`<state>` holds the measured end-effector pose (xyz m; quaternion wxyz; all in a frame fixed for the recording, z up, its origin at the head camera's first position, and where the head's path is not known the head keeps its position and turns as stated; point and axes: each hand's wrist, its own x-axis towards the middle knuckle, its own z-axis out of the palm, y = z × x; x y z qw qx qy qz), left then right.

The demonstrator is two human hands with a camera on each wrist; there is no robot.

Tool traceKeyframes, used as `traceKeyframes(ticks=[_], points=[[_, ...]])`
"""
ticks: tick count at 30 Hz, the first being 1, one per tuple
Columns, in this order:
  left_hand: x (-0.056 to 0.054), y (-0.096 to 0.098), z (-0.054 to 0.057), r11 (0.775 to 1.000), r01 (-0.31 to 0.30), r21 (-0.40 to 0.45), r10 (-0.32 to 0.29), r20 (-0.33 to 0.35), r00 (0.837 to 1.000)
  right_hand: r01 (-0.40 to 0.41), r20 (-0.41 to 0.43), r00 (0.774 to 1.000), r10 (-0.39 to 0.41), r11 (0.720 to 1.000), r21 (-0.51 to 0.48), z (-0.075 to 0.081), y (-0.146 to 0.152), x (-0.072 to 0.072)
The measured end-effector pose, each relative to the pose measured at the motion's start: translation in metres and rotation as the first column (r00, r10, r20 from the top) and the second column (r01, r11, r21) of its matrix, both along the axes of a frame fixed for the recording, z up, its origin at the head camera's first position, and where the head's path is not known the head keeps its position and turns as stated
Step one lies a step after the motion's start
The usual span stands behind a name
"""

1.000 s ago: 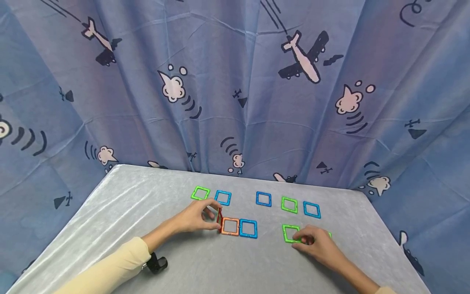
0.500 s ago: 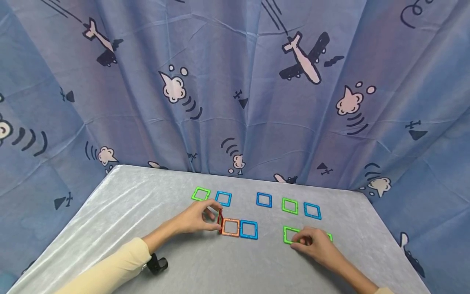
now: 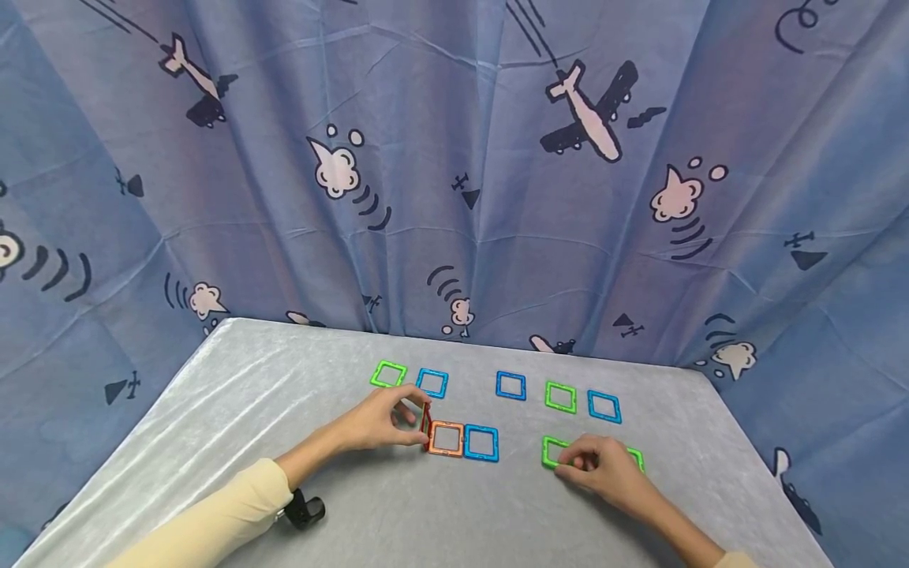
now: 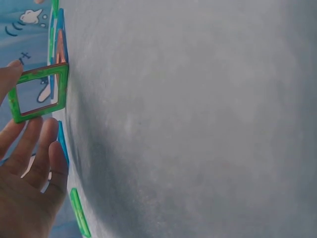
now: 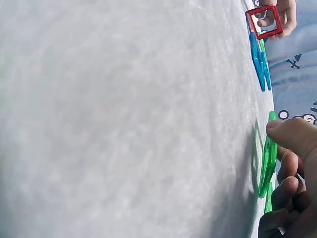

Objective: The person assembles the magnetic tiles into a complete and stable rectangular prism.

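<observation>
My left hand pinches an upright square magnetic tile between thumb and fingertips, at the left edge of a flat orange tile. Its face looks red in the right wrist view and green with red edges in the left wrist view. A blue tile lies against the orange one's right side. Farther right, my right hand pinches a green tile, seen tilted just off the cloth in the right wrist view. Another green tile is partly hidden behind that hand.
Along the back lie a green tile and a light blue tile at left, then a dark blue tile, a green tile and a blue tile. A patterned curtain hangs behind the grey-clothed table.
My right hand has shifted slightly left, and the green tile in it has moved left too. My left hand keeps the upright tile in place.
</observation>
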<state>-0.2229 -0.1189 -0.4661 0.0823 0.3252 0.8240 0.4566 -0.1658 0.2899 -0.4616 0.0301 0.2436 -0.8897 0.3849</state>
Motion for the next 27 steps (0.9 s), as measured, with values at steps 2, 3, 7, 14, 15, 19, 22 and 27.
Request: traceKeyframes(ticks=[2, 3, 7, 14, 15, 19, 22, 27], points=[[0.0, 0.0, -0.001, 1.0, 0.001, 0.002, -0.001, 0.0, 1.0, -0.012, -0.019, 1.0, 0.012, 1.0, -0.011, 0.0, -0.001, 0.0], [0.0, 0.001, -0.001, 1.0, 0.002, 0.004, -0.002, 0.002, 1.0, -0.018, -0.021, 1.0, 0.018, 1.0, -0.015, 0.0, -0.002, 0.0], [-0.001, 0.001, -0.002, 1.0, -0.001, 0.021, 0.001, 0.007, 1.0, -0.032, 0.005, 0.999, 0.032, 0.999, -0.036, 0.001, -0.004, -0.003], [-0.001, 0.001, 0.0, 0.999, 0.0, 0.042, -0.001, 0.028, 1.0, -0.057, -0.02, 0.998, 0.056, 0.995, -0.077, 0.005, -0.009, -0.01], [-0.001, 0.001, 0.0, 0.999, 0.0, 0.043, -0.001, 0.027, 1.0, -0.063, -0.027, 0.998, 0.061, 0.995, -0.083, 0.006, -0.01, -0.011], [-0.002, 0.0, 0.0, 0.999, -0.002, 0.048, 0.001, 0.017, 1.0, -0.092, -0.036, 0.995, 0.088, 0.989, -0.116, 0.012, -0.016, -0.012], [-0.002, 0.0, 0.0, 0.999, 0.0, 0.047, 0.0, 0.007, 1.0, -0.1, -0.031, 0.995, 0.096, 0.987, -0.128, 0.013, -0.019, -0.013], [-0.002, 0.0, -0.002, 0.999, 0.008, 0.048, -0.008, -0.005, 1.0, -0.106, -0.056, 0.993, 0.101, 0.988, -0.108, 0.013, -0.026, -0.014]])
